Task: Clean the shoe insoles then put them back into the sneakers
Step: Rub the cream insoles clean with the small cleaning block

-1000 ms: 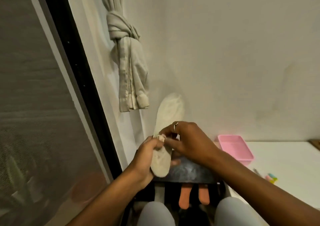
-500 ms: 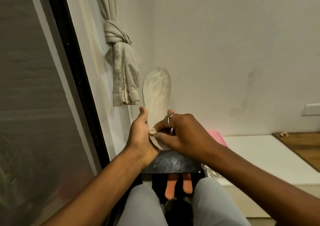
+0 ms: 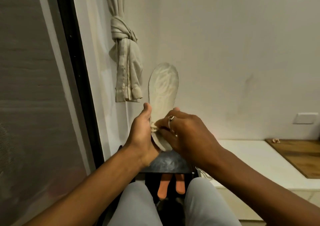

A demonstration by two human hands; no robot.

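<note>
In the head view we see the insole (image 3: pixel 163 90) held upright near the middle of the frame. Its rounded toe points to 12 o'clock, its heel to 6 o'clock, and its pale, streaked face is turned toward us.

The left hand (image 3: pixel 142 135) grips the insole's lower half from 9 o'clock. The thumb lies up along the left edge, and the other fingers are curled behind, out of sight.

The right hand (image 3: pixel 187 135) comes in from 3 o'clock. Its fingertips pinch a small wad of cloth (image 3: pixel 154 128) against the insole's left edge, just beside the left palm. We see a ring (image 3: pixel 171 118) on one finger.

At 6 o'clock below the hands lies a black surface (image 3: pixel 166 161), and the insole's heel hangs just above its far edge. Below that, two orange pieces (image 3: pixel 162 186) lie side by side between grey-trousered knees (image 3: pixel 135 203). We cannot tell what they are.

At 10 o'clock from the insole a knotted curtain (image 3: pixel 125 58) hangs against the wall, beside a black window frame (image 3: pixel 74 70). At 3 o'clock we see a wall plate (image 3: pixel 305 118), a white ledge (image 3: pixel 242 156) beneath it and a wooden board (image 3: pixel 297 154) at 4 o'clock.
</note>
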